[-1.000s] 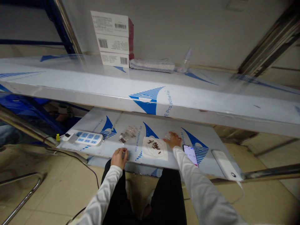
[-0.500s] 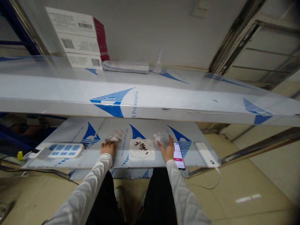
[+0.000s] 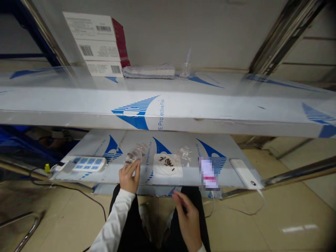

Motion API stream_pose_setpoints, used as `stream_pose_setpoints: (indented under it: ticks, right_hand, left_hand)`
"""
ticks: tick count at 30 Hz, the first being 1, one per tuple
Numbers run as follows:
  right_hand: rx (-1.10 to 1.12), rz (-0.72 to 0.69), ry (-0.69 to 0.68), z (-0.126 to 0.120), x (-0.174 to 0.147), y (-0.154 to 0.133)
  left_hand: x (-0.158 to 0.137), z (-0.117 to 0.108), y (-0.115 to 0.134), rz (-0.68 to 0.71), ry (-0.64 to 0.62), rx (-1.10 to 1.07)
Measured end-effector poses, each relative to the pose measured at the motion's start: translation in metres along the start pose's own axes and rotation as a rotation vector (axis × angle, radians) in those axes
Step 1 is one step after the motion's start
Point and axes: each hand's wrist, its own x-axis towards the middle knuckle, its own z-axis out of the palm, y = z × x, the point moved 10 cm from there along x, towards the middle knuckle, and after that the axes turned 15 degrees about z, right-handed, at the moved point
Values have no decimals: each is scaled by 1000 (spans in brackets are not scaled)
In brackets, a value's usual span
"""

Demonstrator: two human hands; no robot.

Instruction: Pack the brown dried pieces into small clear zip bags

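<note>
My left hand point(image 3: 130, 176) reaches over the front of the lower shelf. Its thumb and fingertips are pinched together at the near edge of a crumpled clear plastic bag point(image 3: 135, 153) with small dark pieces in it. Whatever is in the pinch is too small to make out. My right hand point(image 3: 188, 217) is above my lap, in front of the shelf, thumb and forefinger tips together; I cannot see what they hold, if anything. Between the two sides lies a white paper sheet point(image 3: 164, 173) bearing several small dark brown pieces point(image 3: 168, 162). A second crumpled clear bag point(image 3: 185, 154) lies just right of it.
A phone point(image 3: 209, 173), partly blurred, and a white power bank point(image 3: 245, 174) with a cable lie on the right. At left is a power strip point(image 3: 90, 163). The upper shelf point(image 3: 183, 105) carries stacked boxes point(image 3: 101, 50), a folded cloth point(image 3: 149, 71) and a clear bottle point(image 3: 186, 68).
My right hand has drawn back from beside the right bag and the phone to over my lap. My left hand has come off the top of the left bag to its near edge, fingers now pinched.
</note>
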Motion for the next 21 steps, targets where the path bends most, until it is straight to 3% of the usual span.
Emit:
stream_pose_setpoints:
  ticks: [3, 7, 10, 15, 18, 21]
  right_hand:
    - [76, -58, -86, 31, 8, -58]
    - [151, -29, -177, 57, 7, -85]
    - [114, -53, -197, 57, -5, -82]
    - [-162, -321, -206, 52, -34, -78]
    - [-293, -421, -228, 54, -46, -71]
    - [-332, -414, -242, 54, -48, -65]
  left_hand:
    - [-36, -24, 49, 144, 169, -258]
    - [-70, -48, 85, 194, 268, -470]
    - [-75, -44, 85, 25, 182, -721]
    - [-84, -14, 77, -440, 6, -1196]
    - [-89, 2, 80, -568, -67, -1346]
    - [-96, 12, 77, -626, -99, -1378]
